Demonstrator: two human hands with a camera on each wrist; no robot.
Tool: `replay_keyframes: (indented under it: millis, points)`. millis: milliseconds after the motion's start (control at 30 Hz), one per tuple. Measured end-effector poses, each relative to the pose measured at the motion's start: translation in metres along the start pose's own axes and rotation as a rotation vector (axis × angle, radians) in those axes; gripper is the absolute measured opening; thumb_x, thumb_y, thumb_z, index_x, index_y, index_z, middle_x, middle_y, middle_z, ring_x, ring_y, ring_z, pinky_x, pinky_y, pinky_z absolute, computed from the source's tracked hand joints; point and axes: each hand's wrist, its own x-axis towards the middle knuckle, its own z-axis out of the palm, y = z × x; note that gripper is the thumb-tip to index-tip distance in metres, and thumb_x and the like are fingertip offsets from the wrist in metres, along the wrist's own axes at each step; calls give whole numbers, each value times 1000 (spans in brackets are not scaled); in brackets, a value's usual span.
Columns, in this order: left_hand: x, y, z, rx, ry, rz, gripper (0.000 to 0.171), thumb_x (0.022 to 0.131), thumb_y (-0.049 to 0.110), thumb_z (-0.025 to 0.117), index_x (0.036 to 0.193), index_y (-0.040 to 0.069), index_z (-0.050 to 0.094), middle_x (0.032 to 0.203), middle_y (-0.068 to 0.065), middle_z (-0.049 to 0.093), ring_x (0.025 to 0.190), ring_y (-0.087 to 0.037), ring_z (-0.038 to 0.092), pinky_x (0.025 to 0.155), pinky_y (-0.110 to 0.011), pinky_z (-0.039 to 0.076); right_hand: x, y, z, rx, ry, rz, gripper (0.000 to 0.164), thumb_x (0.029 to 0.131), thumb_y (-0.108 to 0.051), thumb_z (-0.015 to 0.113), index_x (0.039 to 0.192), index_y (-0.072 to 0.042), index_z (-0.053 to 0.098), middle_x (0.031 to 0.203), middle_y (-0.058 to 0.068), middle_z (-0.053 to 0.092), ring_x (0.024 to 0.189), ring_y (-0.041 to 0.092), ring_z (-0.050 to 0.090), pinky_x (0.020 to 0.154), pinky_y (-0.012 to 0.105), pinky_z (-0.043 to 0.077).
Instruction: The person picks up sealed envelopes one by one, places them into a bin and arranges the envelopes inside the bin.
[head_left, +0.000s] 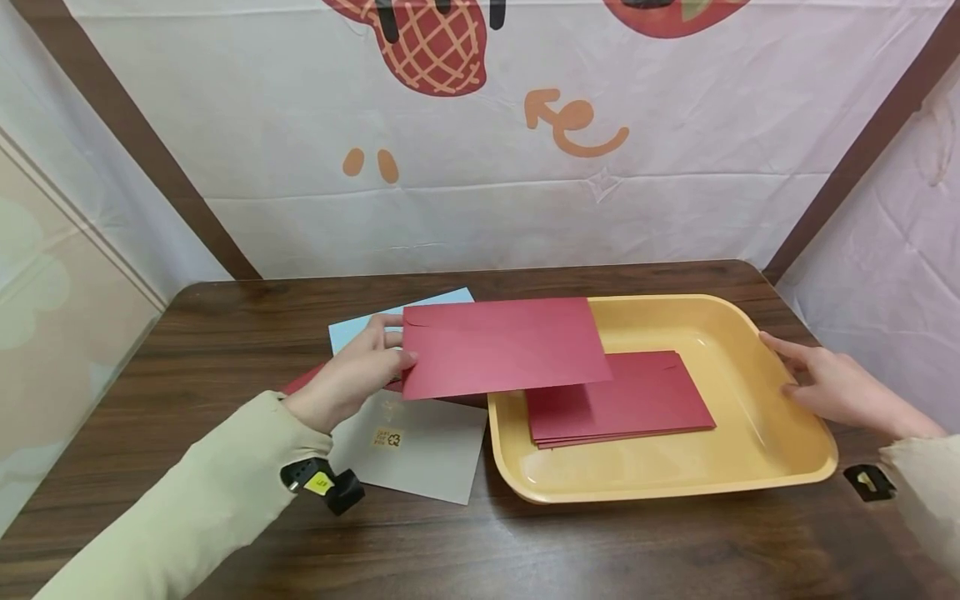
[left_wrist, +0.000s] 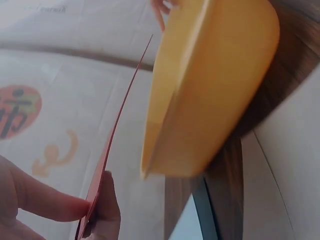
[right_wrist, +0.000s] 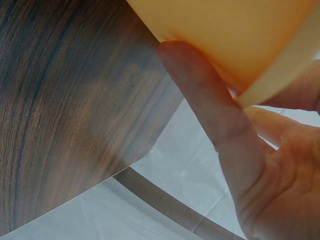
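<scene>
My left hand (head_left: 348, 375) pinches a red envelope (head_left: 502, 346) by its left edge, thumb on one face and fingers behind. The envelope is in the air, its right end over the left part of a yellow tray (head_left: 757, 450). In the left wrist view the envelope (left_wrist: 117, 120) appears nearly edge-on. Inside the tray lies a small stack of red envelopes (head_left: 637, 408), partly covered by the held one. At the tray's right side my right hand (head_left: 840, 383) grips the rim; the right wrist view shows its fingers on both sides of the tray wall (right_wrist: 240, 40).
Left of the tray, a grey envelope (head_left: 420, 467) with gold print and a light blue envelope (head_left: 348, 333) lie on the dark wooden table (head_left: 217, 350). A bit of red paper (head_left: 303, 379) shows beside the left wrist. A printed curtain (head_left: 480, 225) hangs behind the table.
</scene>
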Motion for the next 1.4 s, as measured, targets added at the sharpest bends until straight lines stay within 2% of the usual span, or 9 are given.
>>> replay_keyframes:
  millis: [133,300,433,733,867,1100,1200,1333,1400]
  points:
    - [9,7,14,1,-25,4,65,95,5,45,147,2,7,138,-22,46,96,-25,64,92,-42,47,-1,1,0,2,5,-2,68,78,-3,64,140,9,38,86,10,64,58,10,42,54,25,35]
    - [19,14,33,-17,-42,7,67,93,4,48,147,5,9,136,-19,49,103,-29,63,101,-55,37,0,1,1,4,3,-3,68,78,-3,64,140,9,38,84,8,63,57,9,41,54,25,34]
    - [24,19,47,-34,-60,18,68,91,1,50,146,5,10,132,-19,53,104,-29,64,106,-51,36,0,1,0,9,-2,0,68,79,-3,64,141,9,37,82,6,60,55,9,40,53,25,34]
    - [38,29,81,-50,-105,18,69,92,0,54,145,8,10,125,-18,59,102,-27,64,102,-46,42,1,-1,-2,18,-31,28,69,80,-3,63,142,9,34,82,8,58,56,12,40,54,26,34]
    - [45,31,93,-60,-118,12,69,92,0,54,145,7,11,122,-19,61,103,-27,63,104,-46,40,1,-1,-2,30,-50,46,70,81,-4,63,143,8,33,82,9,57,57,14,40,54,26,34]
    - [54,32,107,-45,-122,29,59,91,-2,54,140,4,23,118,-17,63,125,-27,46,108,-44,36,1,-1,-2,14,-22,22,68,80,-3,63,142,8,35,78,4,53,54,10,37,53,25,33]
    - [57,30,111,-25,-127,41,58,91,-2,54,140,2,23,121,-17,59,119,-25,52,106,-43,38,1,0,-2,12,-16,16,68,80,-3,63,141,9,36,77,4,53,54,10,38,53,25,33]
    - [61,29,117,-16,-119,29,63,91,-2,55,142,2,17,127,-18,54,93,-27,66,104,-42,42,1,0,-2,17,-22,20,68,81,-3,63,142,8,36,79,5,55,54,11,38,52,25,33]
    - [62,29,119,-6,-111,25,62,91,-1,56,140,2,19,128,-16,51,93,-25,65,104,-42,41,1,0,-2,17,-22,23,68,81,-3,63,142,8,36,79,5,55,54,11,38,53,25,33]
